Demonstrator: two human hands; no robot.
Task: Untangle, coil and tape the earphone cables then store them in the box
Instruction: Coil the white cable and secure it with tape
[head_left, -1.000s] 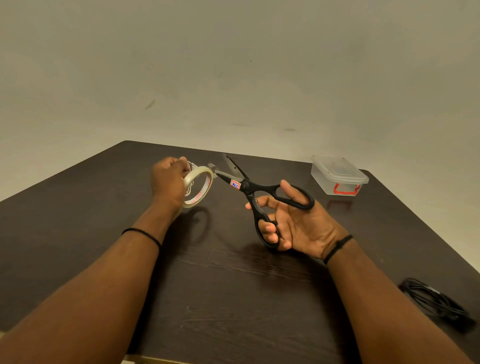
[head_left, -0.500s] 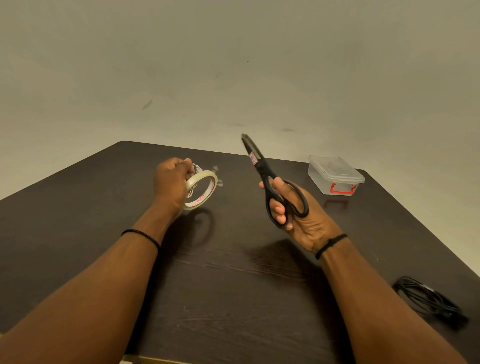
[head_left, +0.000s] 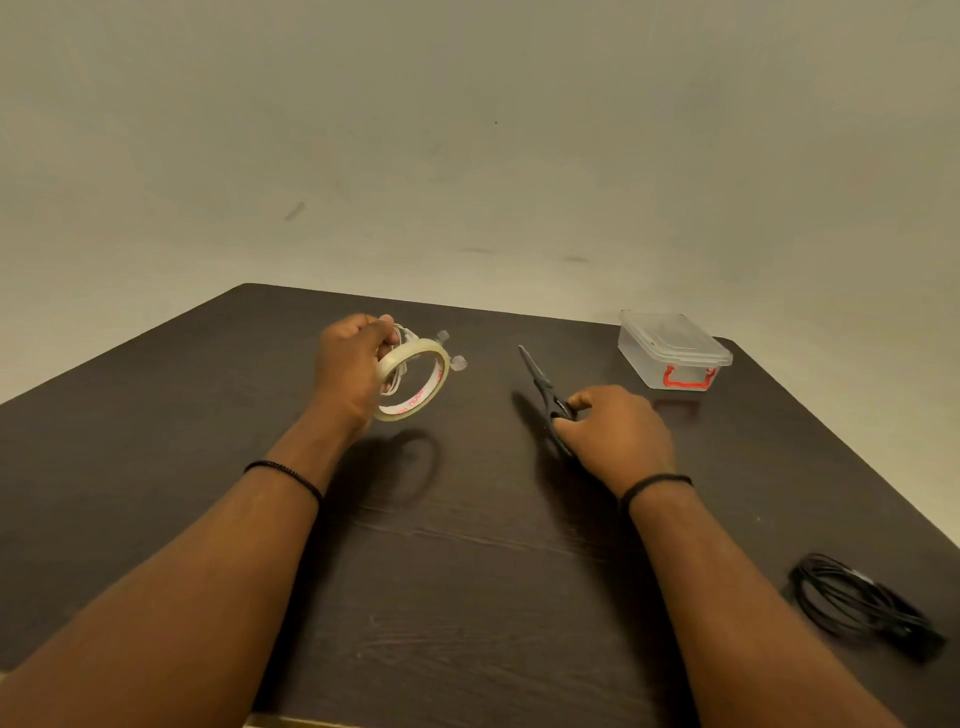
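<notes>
1. Toward the far edge of the table (head_left: 208, 467), the left hand (head_left: 348, 369) is curled round a roll of clear tape (head_left: 413, 379) and a white earphone cable (head_left: 399, 358), both held up off the surface; a short tab of tape (head_left: 457, 362) sticks out from the roll's far side.
2. Near the table's middle, the right hand (head_left: 615, 434) lies palm down over the handles of the black scissors (head_left: 545, 395), fingers curled about them, blades closed and pointing at the far edge. Whether the scissors already rest on the wood I cannot tell.
3. My reading of the step: put the scissors down and free the right hand for the taping. Lay them flat, blades shut and turned away from both wrists, well apart from where the coil will be worked.
4. Keep the left hand's grip firm meanwhile, so the white loops do not spring apart and the sticky tab does not fold on itself.
5. Then bring the right hand's fingertips to the tab, wrap it snugly round the bundle, and press it down on itself.
6. At the far right corner stands the clear box (head_left: 672, 348), lid on, red latch facing us; it must be opened before anything goes in.
7. Near the right edge, a black cable (head_left: 857, 603) lies loosely coiled, apparently not taped.
</notes>
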